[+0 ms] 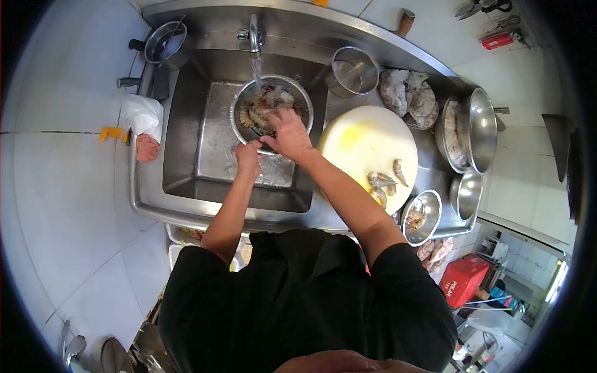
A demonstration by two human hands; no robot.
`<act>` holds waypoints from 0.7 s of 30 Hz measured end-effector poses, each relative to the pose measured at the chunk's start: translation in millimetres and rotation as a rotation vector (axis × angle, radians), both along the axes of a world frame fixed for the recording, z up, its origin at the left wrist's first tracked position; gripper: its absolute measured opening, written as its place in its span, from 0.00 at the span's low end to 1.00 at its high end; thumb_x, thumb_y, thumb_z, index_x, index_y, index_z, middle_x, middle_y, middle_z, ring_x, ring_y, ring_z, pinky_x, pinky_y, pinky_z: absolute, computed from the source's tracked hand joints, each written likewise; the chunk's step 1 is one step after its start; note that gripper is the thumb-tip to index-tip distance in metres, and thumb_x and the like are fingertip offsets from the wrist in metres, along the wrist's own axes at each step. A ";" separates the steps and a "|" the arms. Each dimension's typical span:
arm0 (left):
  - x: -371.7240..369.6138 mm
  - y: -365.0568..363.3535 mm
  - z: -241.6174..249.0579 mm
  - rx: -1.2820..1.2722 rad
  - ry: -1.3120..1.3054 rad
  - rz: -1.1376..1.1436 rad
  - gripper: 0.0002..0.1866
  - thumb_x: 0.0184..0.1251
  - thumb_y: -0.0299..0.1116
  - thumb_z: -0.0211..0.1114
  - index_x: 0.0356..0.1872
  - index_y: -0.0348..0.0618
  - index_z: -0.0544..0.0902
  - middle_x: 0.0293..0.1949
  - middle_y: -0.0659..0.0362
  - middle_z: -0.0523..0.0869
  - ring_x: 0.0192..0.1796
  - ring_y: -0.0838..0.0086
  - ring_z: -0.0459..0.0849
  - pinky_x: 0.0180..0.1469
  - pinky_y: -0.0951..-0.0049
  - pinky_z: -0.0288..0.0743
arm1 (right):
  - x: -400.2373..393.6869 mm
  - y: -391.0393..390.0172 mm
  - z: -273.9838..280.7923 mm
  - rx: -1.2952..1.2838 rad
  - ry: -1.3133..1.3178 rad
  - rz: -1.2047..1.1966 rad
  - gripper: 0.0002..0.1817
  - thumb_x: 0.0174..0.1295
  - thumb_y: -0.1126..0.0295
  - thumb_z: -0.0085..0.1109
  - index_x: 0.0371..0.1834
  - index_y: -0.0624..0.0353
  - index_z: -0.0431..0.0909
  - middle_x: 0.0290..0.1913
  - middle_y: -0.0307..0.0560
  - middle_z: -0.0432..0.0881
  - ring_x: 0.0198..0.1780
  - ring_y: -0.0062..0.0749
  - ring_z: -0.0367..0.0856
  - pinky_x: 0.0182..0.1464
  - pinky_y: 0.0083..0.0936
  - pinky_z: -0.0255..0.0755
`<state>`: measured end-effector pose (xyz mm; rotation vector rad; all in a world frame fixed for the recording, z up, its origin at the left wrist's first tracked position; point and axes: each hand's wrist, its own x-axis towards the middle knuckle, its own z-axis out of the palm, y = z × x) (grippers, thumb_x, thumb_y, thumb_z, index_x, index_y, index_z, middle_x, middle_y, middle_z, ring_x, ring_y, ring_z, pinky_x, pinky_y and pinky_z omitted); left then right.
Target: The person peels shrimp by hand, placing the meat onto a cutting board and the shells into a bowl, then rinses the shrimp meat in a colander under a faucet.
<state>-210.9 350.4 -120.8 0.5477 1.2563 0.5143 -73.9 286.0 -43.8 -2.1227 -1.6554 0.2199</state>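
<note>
A round metal bowl (309, 99) sits in the sink under running water, with whole prawns (255, 117) inside. My left hand (248, 158) is closed on the bowl's near rim. Over the bowl, my right hand (289, 133) touches the prawns, its thumb and fingers apart; some fingertips are hidden among them. From the faucet (254, 36), water falls onto the prawns. Right of the sink, several more prawns (380, 181) lie on a round white cutting board (367, 143).
A clear container (353, 72), bagged food (409, 98) and stacked metal bowls (479, 130) stand behind and right of the board. A small bowl (433, 205) holds what look like shells. At left are a metal pot (168, 46) and white bag (142, 113). The sink's front edge (236, 214) is before me.
</note>
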 end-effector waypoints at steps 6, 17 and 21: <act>-8.5 -27.3 4.6 0.038 -0.031 0.047 0.09 0.51 0.19 0.62 0.34 0.41 0.78 0.32 0.60 0.82 0.31 0.73 0.80 0.29 0.71 0.71 | -12.5 10.1 2.5 -0.199 -0.212 0.007 0.36 0.53 0.56 0.68 0.63 0.61 0.72 0.54 0.50 0.73 0.58 0.44 0.71 0.63 0.42 0.65; -14.3 -32.3 0.6 -0.010 -0.028 0.086 0.15 0.49 0.17 0.63 0.40 0.41 0.78 0.36 0.59 0.82 0.35 0.71 0.81 0.32 0.70 0.74 | 8.1 12.7 5.6 -0.153 -0.067 0.042 0.26 0.55 0.59 0.64 0.55 0.63 0.77 0.52 0.56 0.77 0.57 0.51 0.77 0.55 0.45 0.76; -24.2 -21.0 -26.5 -0.027 -0.099 0.017 0.17 0.49 0.18 0.63 0.43 0.39 0.78 0.38 0.58 0.82 0.36 0.69 0.82 0.30 0.68 0.74 | 34.7 14.3 4.0 -0.090 0.111 0.000 0.21 0.59 0.61 0.60 0.51 0.64 0.79 0.49 0.61 0.80 0.51 0.56 0.82 0.54 0.45 0.78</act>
